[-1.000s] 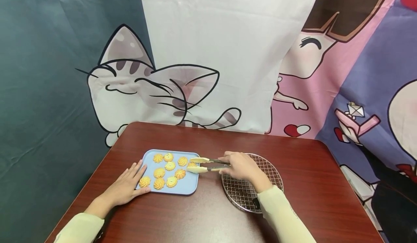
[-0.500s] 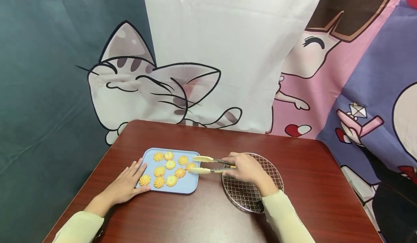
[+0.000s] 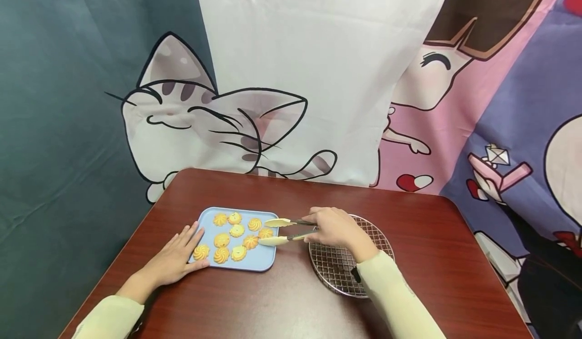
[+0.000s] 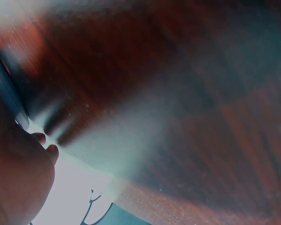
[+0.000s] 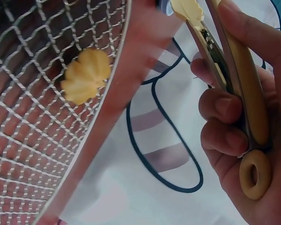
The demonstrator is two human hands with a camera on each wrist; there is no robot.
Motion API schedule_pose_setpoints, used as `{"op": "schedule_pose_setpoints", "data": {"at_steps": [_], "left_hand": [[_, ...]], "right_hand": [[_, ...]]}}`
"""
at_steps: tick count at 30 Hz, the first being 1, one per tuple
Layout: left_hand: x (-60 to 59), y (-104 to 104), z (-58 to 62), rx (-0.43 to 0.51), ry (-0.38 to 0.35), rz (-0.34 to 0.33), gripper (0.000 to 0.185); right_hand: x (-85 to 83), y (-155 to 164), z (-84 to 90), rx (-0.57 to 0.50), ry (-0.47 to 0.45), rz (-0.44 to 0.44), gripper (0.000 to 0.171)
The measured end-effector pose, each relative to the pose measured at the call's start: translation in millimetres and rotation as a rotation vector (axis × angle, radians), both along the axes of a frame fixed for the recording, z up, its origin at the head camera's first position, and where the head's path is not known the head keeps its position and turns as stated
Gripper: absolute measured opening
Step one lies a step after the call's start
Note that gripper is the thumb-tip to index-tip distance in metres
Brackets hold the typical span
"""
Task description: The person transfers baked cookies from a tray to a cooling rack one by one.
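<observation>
Right hand [image 3: 335, 227] gripping tongs [image 3: 278, 223], seemingly ten cookies [image 3: 238, 253] on tray [image 3: 258, 262]; one rack [image 3: 335, 268]

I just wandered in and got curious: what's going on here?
A person's right hand holds tongs, their tips apart on either side of a swirled cookie on a blue tray. The left hand rests at the tray's left edge. More cookies lie on the tray, and one cookie sits on the round wire rack beside it.

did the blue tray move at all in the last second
No. In the head view, the blue tray keeps its place relative to the far left corner of the table, with no visible shift either way.
</observation>
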State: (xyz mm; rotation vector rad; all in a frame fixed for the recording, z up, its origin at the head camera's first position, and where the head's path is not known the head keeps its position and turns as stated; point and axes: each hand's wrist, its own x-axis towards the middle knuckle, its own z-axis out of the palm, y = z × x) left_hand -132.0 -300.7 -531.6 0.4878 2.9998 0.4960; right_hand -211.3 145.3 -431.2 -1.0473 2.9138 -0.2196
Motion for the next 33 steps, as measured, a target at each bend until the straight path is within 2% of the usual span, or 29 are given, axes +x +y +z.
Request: {"op": "schedule_pose_setpoints", "data": {"at_steps": [8, 15, 24, 33], "left_hand": [[1.8, 0, 1.5, 0.014, 0.005, 0.001, 0.096], [3.3, 1, 1.5, 0.013, 0.009, -0.002, 0.096], [2.1, 2, 0.7, 0.014, 0.015, -0.003, 0.096], [3.8, 2, 2.1, 0.019, 0.000, 0.004, 0.096]], "right_hand": [[-5.2, -11, 7.1, 0.072, 0.006, 0.028, 0.049], [-6.0, -13, 9.9, 0.088, -0.016, 0.047, 0.048], [-5.1, -2, 2.0, 0.006, -0.009, 0.034, 0.047], [0.6, 10, 10.9, -0.061, 0.011, 0.039, 0.046]]}}
